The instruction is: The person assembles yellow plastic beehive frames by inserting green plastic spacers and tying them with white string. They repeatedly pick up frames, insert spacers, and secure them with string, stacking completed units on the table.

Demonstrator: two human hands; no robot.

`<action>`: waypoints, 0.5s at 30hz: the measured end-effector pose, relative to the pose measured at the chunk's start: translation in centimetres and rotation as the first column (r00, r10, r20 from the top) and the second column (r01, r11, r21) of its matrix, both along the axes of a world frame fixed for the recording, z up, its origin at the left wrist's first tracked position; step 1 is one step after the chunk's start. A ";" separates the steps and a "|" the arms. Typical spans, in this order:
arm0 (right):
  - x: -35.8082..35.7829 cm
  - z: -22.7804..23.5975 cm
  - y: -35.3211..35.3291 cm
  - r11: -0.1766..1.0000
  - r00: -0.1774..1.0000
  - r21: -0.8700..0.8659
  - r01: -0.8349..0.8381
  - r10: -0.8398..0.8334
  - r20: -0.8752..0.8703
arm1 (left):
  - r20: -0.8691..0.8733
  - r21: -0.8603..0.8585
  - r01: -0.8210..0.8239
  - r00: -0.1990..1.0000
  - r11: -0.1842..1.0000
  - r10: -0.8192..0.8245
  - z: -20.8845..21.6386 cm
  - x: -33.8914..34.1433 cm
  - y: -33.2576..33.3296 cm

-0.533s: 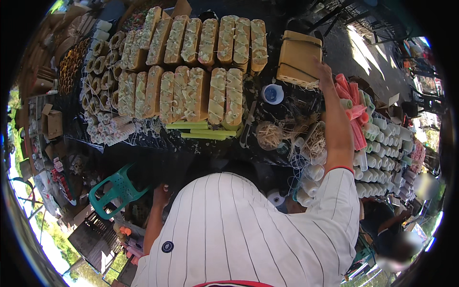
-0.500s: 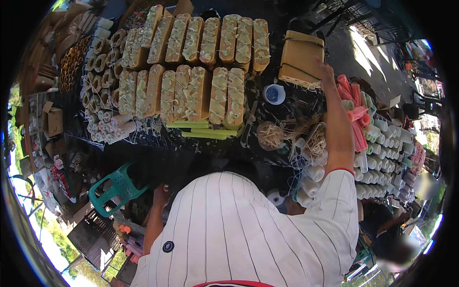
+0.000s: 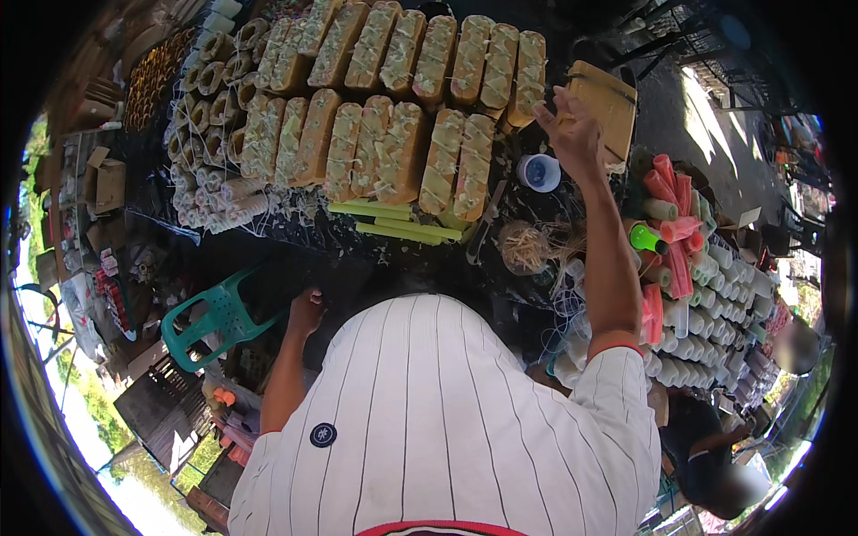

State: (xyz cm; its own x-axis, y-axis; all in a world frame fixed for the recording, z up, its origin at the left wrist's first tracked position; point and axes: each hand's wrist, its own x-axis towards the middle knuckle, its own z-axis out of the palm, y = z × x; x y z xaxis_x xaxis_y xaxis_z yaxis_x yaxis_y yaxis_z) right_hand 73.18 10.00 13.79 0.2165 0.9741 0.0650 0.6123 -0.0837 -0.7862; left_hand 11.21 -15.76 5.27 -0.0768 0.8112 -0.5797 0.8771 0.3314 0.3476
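Observation:
My right hand (image 3: pixel 575 132) reaches over the far right of the table, fingers spread, with nothing visible in it. Just behind and right of it lies a tan block-like bundle (image 3: pixel 608 98) bound with dark bands; the hand overlaps its left edge, and I cannot tell whether they touch. Left of the hand stand long tan blocks (image 3: pixel 527 71) in two rows, their tops streaked with pale green drips. A white cup with blue inside (image 3: pixel 539 173) is just below the hand. My left hand (image 3: pixel 307 310) hangs low at my side, fingers curled, near a green plastic chair (image 3: pixel 210 322).
Hollow tan tubes (image 3: pixel 210 78) crowd the table's left. At right are pink rolls (image 3: pixel 679 268), a bright green bottle-shaped thing (image 3: pixel 645 238) and many white rolls (image 3: pixel 706 304). A container of thin sticks (image 3: pixel 523 247) stands near the front edge. Another person (image 3: pixel 697 447) is at lower right.
My right hand has come off the bundle's right side and moved left toward the block rows, its fingers spreading. The whole view has shifted slightly. My left hand still hangs by the chair.

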 end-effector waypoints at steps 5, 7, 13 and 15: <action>-2.9 -0.4 2.6 0.999 0.996 -0.009 -0.032 0.033 0.083 | -0.025 0.092 0.014 1.000 0.996 -0.011 0.7 1.0 1.8; -2.4 0.3 2.5 0.995 0.998 -0.080 -0.055 0.055 -0.007 | -0.073 0.175 0.077 0.995 0.982 -0.065 1.0 1.2 2.6; -4.8 1.7 -4.9 0.971 0.968 0.218 0.093 -0.139 0.208 | -0.182 0.466 0.468 0.881 0.751 -0.437 2.5 9.6 10.2; -8.1 3.7 -9.8 0.942 0.983 0.334 -0.019 -0.044 0.181 | -0.278 0.500 0.624 0.773 0.601 -0.571 2.2 12.8 12.2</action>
State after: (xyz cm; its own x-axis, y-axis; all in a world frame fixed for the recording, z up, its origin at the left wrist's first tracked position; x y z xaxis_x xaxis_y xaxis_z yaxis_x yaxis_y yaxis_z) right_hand 65.10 0.22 17.49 0.1822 0.8866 0.4251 0.7488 0.1551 -0.6444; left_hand 24.01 -3.58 7.48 0.5152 0.8557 -0.0482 0.8433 -0.4962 0.2066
